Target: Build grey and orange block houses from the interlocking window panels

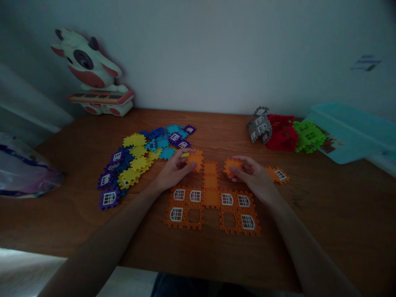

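Observation:
Several orange interlocking tiles (211, 198) lie joined flat on the table, some with white window grilles and two with bare openings. A single column of plain orange tiles rises from their middle. My left hand (177, 168) is closed on an orange tile (196, 160) just left of the column's top. To the right of the column, my right hand (250, 172) pinches another orange tile (231, 166) between thumb and fingers. A loose orange window tile (280, 175) rests on the table beyond my right hand.
Yellow tiles (138, 164), blue and purple ones are heaped at the left. Grey (260, 127), red (281, 132) and green tiles (309, 136) stand at the back right by a teal container (349, 128). A cow toy keyboard (102, 97) stands back left, a plastic bag (24, 169) at the left edge.

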`<state>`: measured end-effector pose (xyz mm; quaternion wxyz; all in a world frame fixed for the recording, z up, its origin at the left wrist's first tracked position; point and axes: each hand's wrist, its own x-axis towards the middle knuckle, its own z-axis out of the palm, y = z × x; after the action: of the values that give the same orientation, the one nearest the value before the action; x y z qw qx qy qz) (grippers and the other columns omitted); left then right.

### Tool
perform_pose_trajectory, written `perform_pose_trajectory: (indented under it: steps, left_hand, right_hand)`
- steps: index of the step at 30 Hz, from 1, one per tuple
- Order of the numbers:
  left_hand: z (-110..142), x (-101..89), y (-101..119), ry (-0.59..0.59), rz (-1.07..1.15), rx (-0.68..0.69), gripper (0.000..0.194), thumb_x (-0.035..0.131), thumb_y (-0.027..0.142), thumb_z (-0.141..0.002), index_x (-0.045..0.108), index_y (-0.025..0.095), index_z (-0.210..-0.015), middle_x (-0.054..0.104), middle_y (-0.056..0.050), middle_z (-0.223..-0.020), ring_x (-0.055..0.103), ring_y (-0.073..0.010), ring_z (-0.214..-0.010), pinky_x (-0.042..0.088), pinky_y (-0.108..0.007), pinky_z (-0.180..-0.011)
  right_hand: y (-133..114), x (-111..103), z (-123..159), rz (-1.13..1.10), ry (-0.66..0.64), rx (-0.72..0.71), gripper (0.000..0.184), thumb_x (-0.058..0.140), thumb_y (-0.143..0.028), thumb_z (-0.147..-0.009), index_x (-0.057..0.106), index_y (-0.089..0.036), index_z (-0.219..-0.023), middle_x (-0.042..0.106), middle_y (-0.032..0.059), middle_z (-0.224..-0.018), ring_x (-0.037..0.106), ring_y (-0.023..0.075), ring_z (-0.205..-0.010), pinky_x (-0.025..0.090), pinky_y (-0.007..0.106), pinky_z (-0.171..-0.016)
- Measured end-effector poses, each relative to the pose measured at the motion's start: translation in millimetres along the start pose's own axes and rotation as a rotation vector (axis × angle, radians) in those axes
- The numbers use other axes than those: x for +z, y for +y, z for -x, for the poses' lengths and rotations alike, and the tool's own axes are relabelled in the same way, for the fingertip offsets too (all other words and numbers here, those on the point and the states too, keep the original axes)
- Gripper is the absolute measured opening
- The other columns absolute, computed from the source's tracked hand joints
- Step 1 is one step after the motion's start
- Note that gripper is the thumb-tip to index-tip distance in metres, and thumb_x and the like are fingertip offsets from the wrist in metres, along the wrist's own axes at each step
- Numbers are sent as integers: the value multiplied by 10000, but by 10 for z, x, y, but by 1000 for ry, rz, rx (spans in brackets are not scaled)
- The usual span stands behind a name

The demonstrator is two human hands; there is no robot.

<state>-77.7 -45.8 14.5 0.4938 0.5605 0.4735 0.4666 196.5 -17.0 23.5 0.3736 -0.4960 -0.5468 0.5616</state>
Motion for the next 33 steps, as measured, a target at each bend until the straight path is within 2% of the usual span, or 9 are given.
perform_pose_trajectory:
  steps: [4,9,11,14,16,23,26,30,33]
  left_hand:
    - [-18,-51,-24,-32,-229,22,259,739,397,-828,665,180,-948,714,-17,-854,642,-119,-688,502,-226,-603]
    - [-16,-45,-25,-88,-395,45,204,663,356,-898,747,201,-1001,778,-36,-941,669,-134,-734,510,-243,-642]
    - [-5,-25,-21,-102,-508,106,194,642,336,-922,759,209,-1010,781,-26,-910,649,-126,-689,485,-238,-612]
    - [11,-4,-22,-124,-645,243,157,639,281,-927,759,200,-988,780,-29,-930,666,-134,-745,493,-248,-668]
    - [17,1,-28,-132,-689,305,137,637,251,-925,751,194,-973,773,-34,-946,674,-138,-783,499,-250,-695]
    - [19,-29,-44,-106,-795,435,158,596,226,-936,737,189,-996,728,-55,-930,653,-146,-793,526,-273,-721]
    - [14,-68,-48,-115,-812,441,197,574,233,-945,743,200,-1041,728,-71,-984,671,-168,-857,540,-298,-757]
    - [9,-101,-54,-134,-832,455,219,563,254,-951,747,214,-1062,723,-75,-985,673,-182,-883,545,-316,-777]
    - [15,-85,-52,-152,-818,457,220,547,261,-969,744,216,-1056,724,-73,-1003,675,-179,-905,546,-318,-798]
  right_hand:
    - [-10,-17,15,259,-64,-68,343,723,-428,-821,691,-255,-1115,762,39,-904,717,214,-760,591,357,-652]
    - [-12,-27,43,535,-137,-169,314,621,-458,-921,732,-259,-1135,776,33,-946,692,204,-776,538,334,-667]
    - [-20,-14,60,619,-142,-185,327,594,-463,-942,731,-258,-1156,767,25,-886,669,190,-715,501,311,-615]
    - [-38,27,85,744,-133,-202,318,583,-449,-954,737,-249,-1148,743,20,-797,641,180,-652,459,299,-578]
    - [-41,56,93,798,-116,-233,295,592,-424,-951,735,-241,-1133,750,35,-839,650,187,-680,470,308,-605]
    - [26,76,71,876,-34,-344,220,626,-394,-928,711,-214,-1023,746,94,-1028,684,244,-882,511,375,-768]
    - [29,71,71,821,-37,-320,246,617,-429,-932,701,-229,-1047,751,76,-947,680,234,-796,502,362,-699]
    - [5,71,78,720,-29,-261,242,593,-455,-942,714,-245,-965,735,36,-792,644,197,-662,473,327,-609]
    - [0,82,80,680,-34,-245,253,595,-464,-940,723,-246,-962,733,28,-779,629,183,-635,456,312,-577]
